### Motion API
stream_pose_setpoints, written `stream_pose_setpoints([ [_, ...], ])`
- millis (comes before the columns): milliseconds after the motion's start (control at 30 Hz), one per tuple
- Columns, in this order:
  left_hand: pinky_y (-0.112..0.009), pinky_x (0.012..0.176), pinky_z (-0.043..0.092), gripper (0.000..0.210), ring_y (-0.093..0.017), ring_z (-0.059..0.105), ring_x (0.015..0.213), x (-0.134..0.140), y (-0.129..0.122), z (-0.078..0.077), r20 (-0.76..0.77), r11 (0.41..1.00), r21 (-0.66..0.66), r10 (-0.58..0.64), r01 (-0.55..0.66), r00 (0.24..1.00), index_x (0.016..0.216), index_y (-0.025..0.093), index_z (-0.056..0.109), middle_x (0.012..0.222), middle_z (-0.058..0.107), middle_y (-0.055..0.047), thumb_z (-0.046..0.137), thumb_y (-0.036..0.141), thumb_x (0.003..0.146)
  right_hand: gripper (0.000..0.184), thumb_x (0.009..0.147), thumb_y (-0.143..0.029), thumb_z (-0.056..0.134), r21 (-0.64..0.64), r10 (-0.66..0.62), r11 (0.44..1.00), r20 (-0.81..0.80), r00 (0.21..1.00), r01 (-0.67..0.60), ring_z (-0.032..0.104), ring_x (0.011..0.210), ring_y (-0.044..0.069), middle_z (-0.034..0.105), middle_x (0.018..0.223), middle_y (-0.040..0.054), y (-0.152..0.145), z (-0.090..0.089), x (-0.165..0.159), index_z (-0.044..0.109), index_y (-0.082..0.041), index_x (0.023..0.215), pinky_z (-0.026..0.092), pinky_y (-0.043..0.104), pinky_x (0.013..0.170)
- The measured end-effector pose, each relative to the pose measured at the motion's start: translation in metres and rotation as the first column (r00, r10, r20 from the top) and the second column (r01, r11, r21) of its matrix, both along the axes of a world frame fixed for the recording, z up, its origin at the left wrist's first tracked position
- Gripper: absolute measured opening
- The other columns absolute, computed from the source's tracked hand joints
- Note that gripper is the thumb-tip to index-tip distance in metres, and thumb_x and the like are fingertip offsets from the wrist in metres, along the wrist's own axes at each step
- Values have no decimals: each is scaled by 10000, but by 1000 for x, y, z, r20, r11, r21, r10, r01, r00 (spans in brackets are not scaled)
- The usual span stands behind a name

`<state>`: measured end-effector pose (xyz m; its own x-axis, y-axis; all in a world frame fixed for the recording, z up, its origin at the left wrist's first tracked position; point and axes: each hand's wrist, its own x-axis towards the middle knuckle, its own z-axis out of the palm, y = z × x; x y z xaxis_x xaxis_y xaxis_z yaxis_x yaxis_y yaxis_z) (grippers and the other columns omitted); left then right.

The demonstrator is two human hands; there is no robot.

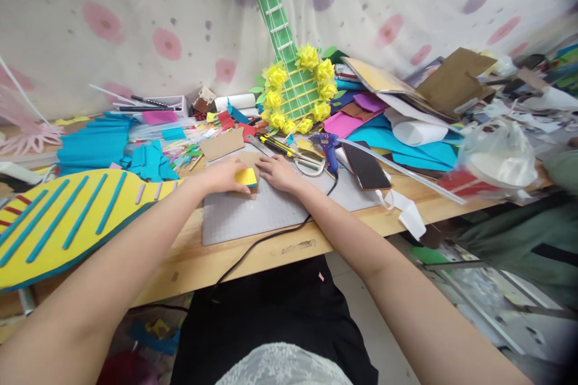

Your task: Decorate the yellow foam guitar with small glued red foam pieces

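My left hand (223, 175) is closed round a small yellow block with a blue side (246, 177), held low over the grey cutting mat (235, 219). A brown cardboard piece (249, 160) lies partly beneath the block and between my hands. My right hand (279, 173) rests palm down with its fingers stretched toward the cardboard, holding nothing that I can see. Just beyond it are a yellow-and-black utility knife (277, 145) and scissors with a white handle (310, 166). Another cardboard strip (222, 144) lies behind my left hand.
A blue glue gun (329, 150) trails a black cord across the mat. A phone (365, 165) lies to its right. The yellow striped cutout (85, 216) covers the left side. A green paper guitar with yellow flowers (298, 87) leans at the back, beside piled paper (401, 132).
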<state>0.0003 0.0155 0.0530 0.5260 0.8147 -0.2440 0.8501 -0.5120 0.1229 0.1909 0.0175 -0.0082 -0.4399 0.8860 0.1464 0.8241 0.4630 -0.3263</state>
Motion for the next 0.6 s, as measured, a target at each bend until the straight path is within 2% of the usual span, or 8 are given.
stream_pose_setpoints([
  [67, -313, 912, 382, 646, -264, 506, 1087, -1, -6, -6, -9, 997, -1, -75, 75, 997, 1154, 195, 568, 1184, 532, -98, 611, 572, 631, 391, 912, -291, 383, 25, 12, 1000, 21, 1000, -13, 396, 1200, 287, 458, 1378, 39, 6, -7, 1, 524, -239, 1273, 341, 474, 950],
  [133, -320, 921, 374, 653, -267, 493, 1106, -2, -9, -11, 2, 995, 8, -97, 97, 995, 1177, 192, 545, 1182, 537, -104, 622, 548, 635, 399, 928, -288, 338, 45, 34, 998, 38, 999, -36, 388, 1210, 283, 459, 1378, 11, 12, -11, 1, 505, -269, 1290, 343, 483, 942],
  [333, -329, 952, 352, 671, -259, 482, 1129, -4, -10, -17, 36, 997, 40, -66, 65, 997, 1215, 197, 507, 1197, 537, -100, 637, 531, 647, 427, 926, -387, 346, 89, 109, 990, 56, 993, -113, 383, 1230, 261, 433, 1398, 2, 30, -11, 1, 492, -253, 1303, 314, 454, 985],
  [600, -329, 926, 370, 676, -261, 502, 1094, 1, -5, -24, 88, 995, 82, -66, 59, 994, 1222, 206, 532, 1184, 547, -101, 639, 553, 653, 456, 927, -427, 335, 123, 124, 983, 87, 989, -134, 366, 1277, 256, 431, 1398, 20, 29, -15, 0, 472, -237, 1318, 303, 440, 987],
])
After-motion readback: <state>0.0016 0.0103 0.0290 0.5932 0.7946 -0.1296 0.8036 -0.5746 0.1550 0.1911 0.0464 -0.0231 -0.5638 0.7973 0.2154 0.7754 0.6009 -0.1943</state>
